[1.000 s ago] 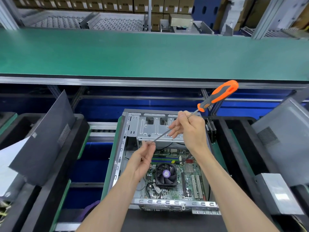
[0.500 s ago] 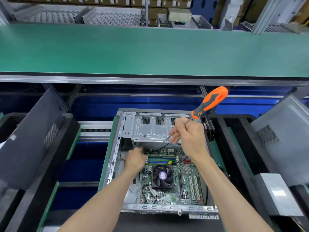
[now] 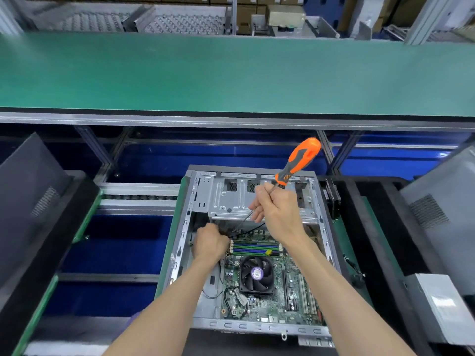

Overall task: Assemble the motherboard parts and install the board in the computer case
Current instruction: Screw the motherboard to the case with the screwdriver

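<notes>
An open grey computer case (image 3: 195, 199) lies flat in front of me. The green motherboard (image 3: 290, 291) sits inside it, with a black CPU fan (image 3: 256, 274) in its middle. My right hand (image 3: 279, 210) grips the steel shaft of an orange-handled screwdriver (image 3: 299, 160). The shaft slants down and left to the board's far left corner. My left hand (image 3: 209, 242) is down at that corner, fingers curled at the screwdriver tip. What those fingers pinch is hidden.
A green conveyor belt (image 3: 231, 73) runs across behind the case. A dark side panel (image 3: 28, 199) leans at the left. A grey panel (image 3: 442, 206) and a silver power supply (image 3: 442, 307) stand at the right. Black trays flank the case.
Both hands have gone down and away from me into the case. The left hand dropped from mid-air to the board's far left corner, and the screwdriver stands steeper.
</notes>
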Demonstrator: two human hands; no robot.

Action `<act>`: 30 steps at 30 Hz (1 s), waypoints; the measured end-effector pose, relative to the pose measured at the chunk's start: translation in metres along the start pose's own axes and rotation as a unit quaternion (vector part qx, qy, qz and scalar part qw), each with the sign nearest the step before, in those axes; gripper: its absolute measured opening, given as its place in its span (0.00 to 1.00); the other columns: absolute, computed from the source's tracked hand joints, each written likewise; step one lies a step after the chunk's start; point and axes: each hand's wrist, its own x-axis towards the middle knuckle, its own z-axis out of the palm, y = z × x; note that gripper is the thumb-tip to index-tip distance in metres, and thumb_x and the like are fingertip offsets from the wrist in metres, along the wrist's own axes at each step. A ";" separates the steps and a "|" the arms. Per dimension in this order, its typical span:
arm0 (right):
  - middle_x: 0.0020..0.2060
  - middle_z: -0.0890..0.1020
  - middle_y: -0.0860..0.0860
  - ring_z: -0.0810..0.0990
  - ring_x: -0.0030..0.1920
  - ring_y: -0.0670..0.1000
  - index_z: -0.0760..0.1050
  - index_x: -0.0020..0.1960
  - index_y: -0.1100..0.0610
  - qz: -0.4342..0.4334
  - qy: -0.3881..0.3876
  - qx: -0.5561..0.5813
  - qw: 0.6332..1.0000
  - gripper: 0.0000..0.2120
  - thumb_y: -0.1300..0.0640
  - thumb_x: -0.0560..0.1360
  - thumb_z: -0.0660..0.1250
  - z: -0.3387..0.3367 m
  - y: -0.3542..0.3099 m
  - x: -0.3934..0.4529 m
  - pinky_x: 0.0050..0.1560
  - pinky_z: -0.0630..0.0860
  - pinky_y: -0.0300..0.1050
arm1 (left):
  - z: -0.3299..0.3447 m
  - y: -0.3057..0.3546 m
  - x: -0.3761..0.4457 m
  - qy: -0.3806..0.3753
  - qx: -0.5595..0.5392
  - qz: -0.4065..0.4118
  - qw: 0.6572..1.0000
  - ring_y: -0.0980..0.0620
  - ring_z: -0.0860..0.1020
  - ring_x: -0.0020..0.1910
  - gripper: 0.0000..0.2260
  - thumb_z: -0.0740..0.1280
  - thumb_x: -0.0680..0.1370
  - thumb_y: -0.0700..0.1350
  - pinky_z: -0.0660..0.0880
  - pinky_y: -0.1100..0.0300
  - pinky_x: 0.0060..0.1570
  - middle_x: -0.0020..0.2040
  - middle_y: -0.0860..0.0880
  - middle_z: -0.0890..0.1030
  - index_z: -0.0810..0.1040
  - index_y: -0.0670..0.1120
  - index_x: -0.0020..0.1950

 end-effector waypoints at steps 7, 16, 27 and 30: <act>0.25 0.80 0.53 0.80 0.25 0.51 0.75 0.36 0.65 -0.007 -0.027 -0.043 0.999 0.23 0.50 0.81 0.58 0.018 0.009 0.000 0.29 0.75 0.40 | -0.009 -0.004 -0.009 0.019 -0.081 0.070 0.994 0.60 0.76 0.30 0.13 0.72 0.71 0.40 0.64 0.72 0.23 0.38 0.52 0.84 0.85 0.49 0.55; 0.22 0.74 0.53 0.73 0.25 0.51 0.74 0.39 0.53 -0.099 -0.022 -0.137 0.985 0.12 0.51 0.79 0.64 0.013 -0.009 -0.003 0.33 0.71 0.47 | -0.002 -0.005 -0.009 0.030 -0.046 0.093 0.994 0.62 0.71 0.32 0.09 0.74 0.75 0.52 0.63 0.67 0.30 0.47 0.49 0.86 0.86 0.50 0.53; 0.32 0.77 0.58 0.72 0.28 0.56 0.72 0.52 0.56 -0.196 0.034 -0.091 0.976 0.07 0.54 0.79 0.67 -0.009 -0.096 0.011 0.34 0.71 0.53 | -0.022 -0.007 -0.024 0.010 -0.106 0.152 0.983 0.56 0.81 0.46 0.07 0.76 0.71 0.53 0.77 0.61 0.46 0.42 0.55 0.86 0.87 0.53 0.46; 0.33 0.78 0.60 0.75 0.31 0.60 0.72 0.51 0.60 -0.216 0.043 -0.080 0.972 0.09 0.53 0.79 0.67 -0.007 -0.120 0.019 0.35 0.72 0.55 | -0.037 -0.004 -0.029 -0.006 -0.206 0.174 0.963 0.62 0.82 0.44 0.06 0.78 0.71 0.51 0.78 0.61 0.52 0.42 0.58 0.86 0.87 0.52 0.46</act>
